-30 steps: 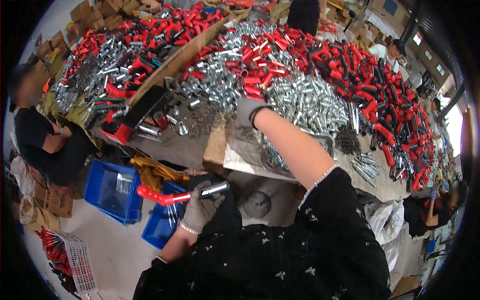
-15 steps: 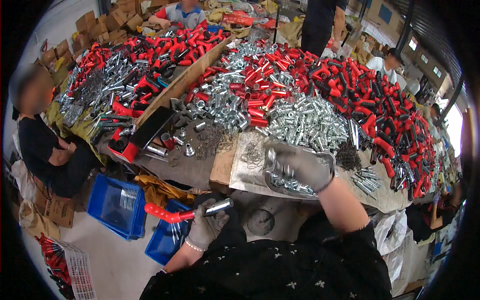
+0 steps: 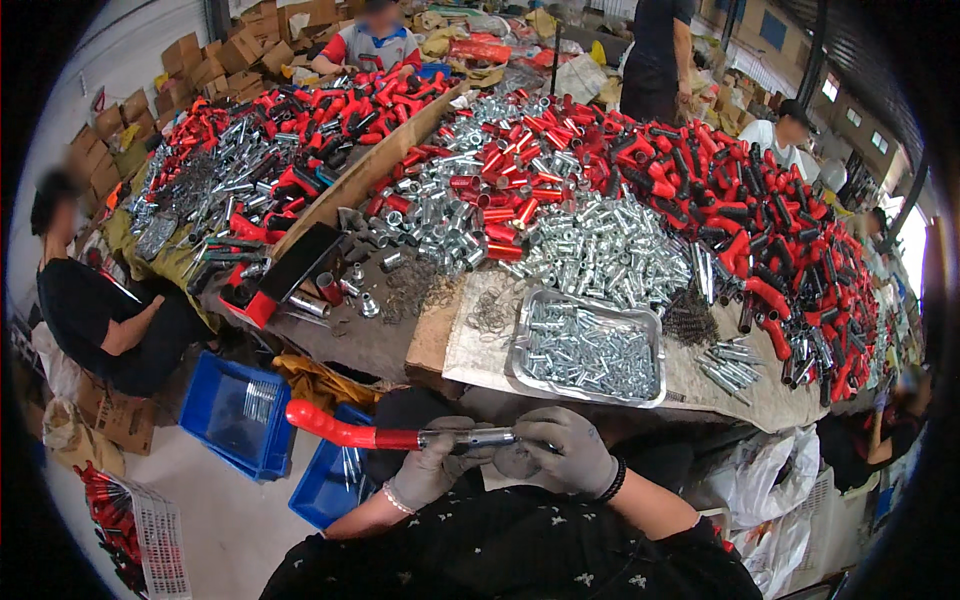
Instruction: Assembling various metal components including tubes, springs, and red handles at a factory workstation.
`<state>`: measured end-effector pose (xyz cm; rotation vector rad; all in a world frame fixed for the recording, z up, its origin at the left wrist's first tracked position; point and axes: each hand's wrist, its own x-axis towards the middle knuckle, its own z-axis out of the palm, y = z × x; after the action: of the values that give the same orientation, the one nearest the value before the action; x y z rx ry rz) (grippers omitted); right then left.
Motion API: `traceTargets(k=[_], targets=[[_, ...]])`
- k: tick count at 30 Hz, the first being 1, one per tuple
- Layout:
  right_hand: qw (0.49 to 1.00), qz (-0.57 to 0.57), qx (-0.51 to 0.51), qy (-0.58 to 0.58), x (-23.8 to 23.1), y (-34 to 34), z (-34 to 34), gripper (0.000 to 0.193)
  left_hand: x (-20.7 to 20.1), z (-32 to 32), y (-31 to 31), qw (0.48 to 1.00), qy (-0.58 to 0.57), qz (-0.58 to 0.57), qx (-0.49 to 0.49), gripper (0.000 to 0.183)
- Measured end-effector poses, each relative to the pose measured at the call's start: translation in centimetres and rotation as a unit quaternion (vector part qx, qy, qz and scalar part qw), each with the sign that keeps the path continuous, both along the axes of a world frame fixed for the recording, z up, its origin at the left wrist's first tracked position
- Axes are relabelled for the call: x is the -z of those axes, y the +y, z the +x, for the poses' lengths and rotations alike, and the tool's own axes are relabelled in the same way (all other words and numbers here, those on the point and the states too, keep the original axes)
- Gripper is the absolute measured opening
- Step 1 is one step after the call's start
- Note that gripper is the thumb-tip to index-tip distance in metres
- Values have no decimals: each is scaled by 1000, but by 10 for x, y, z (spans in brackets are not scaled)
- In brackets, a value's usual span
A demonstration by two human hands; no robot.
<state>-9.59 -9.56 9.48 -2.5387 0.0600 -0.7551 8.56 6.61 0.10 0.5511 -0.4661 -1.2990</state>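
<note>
Head view: a single red handle (image 3: 345, 430) with one metal tube (image 3: 482, 437) at its right end is held in front of the body, just short of the table (image 3: 340, 345), and lies nearly level. The tube is enclosed by the closed fingers of the left hand (image 3: 432, 470). The fingers of the right hand (image 3: 572, 452) are bent about the tube's far end; whether they are clamped there, or on some small part, cannot be told.

Handle and tube are judged to be already joined; whether anything has been fitted inside cannot be seen. Much appears to be left, since loose parts are heaped across the table.

Counted: one handle in hand, one tube, one tray (image 3: 590, 396) of small pins (image 3: 590, 355), one heap of dark springs (image 3: 697, 328) and one white basket (image 3: 162, 540). Two blue bins are visible, the left (image 3: 225, 400) and the right (image 3: 318, 490). About a dozen rods (image 3: 730, 370) are laid beside the tray. The sleeves (image 3: 610, 245) and red-and-black handles (image 3: 780, 240) are too crowded to be counted.
</note>
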Motion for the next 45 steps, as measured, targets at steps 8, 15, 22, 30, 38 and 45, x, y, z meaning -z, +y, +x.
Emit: traceTargets(k=[8, 15, 22, 30, 38, 45], targets=[[993, 96, 57, 25, 2, 0, -20, 24, 2, -15, -7, 999, 45, 2, 27, 43], [880, 389, 194, 190, 1, -6, -27, 29, 9, -26, -4, 999, -9, 0, 48, 36], [844, 478, 240, 37, -10, -24, -47, 31, 8, -17, -2, 987, 149, 47, 28, 42], [876, 400, 185, -199, 25, 21, 9, 18, 4, -27, -10, 991, 115, 59, 24, 44], [992, 122, 31, 28, 30, 25, -14, 40, 7, -14, 18, 996, 86, 31, -11, 36], [984, 142, 30, 101, 54, 25, -22, 32, 7, -30, 9, 994, -92, 49, 43, 37]])
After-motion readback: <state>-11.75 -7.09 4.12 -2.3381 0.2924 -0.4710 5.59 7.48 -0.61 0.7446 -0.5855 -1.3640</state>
